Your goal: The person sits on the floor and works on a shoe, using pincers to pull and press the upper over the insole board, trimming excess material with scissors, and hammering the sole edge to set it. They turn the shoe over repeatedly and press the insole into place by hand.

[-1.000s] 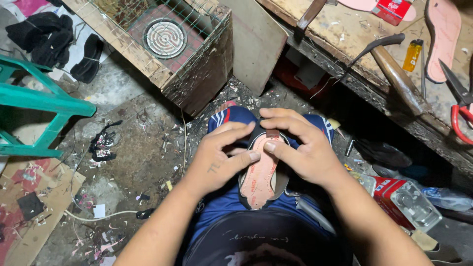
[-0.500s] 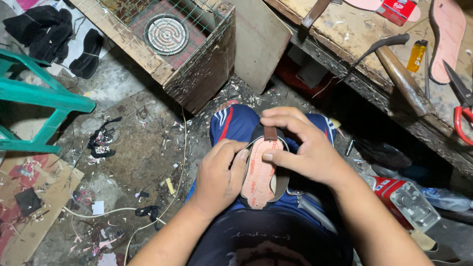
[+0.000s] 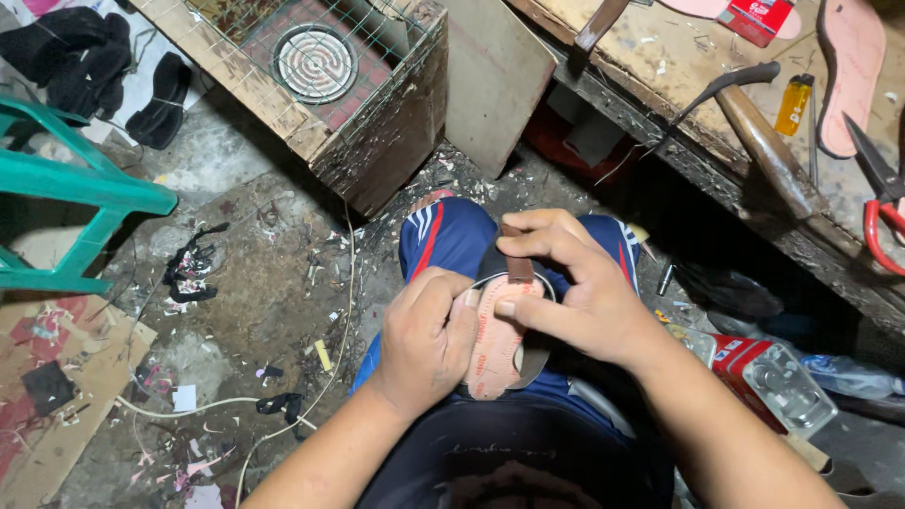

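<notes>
Beside right hand (image 3: 575, 292), red-white package (image 3: 740, 356)

I'm in a cramped shoemaking workshop: hammer (image 3: 764, 146), red-handled scissors (image 3: 881, 203) and pink insoles (image 3: 853, 71) on my worn counter (image 3: 660, 66), scraps littering the floor (image 3: 255, 283).

Bare forearms and hands; dark shirt (image 3: 514, 462) at 6 o'clock; blue shorts (image 3: 443, 236) with red-and-white side stripes.

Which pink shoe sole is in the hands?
The sole on the lap, pressed by both hands. The other pink sole lies untouched on the bench beside the scissors.
</notes>
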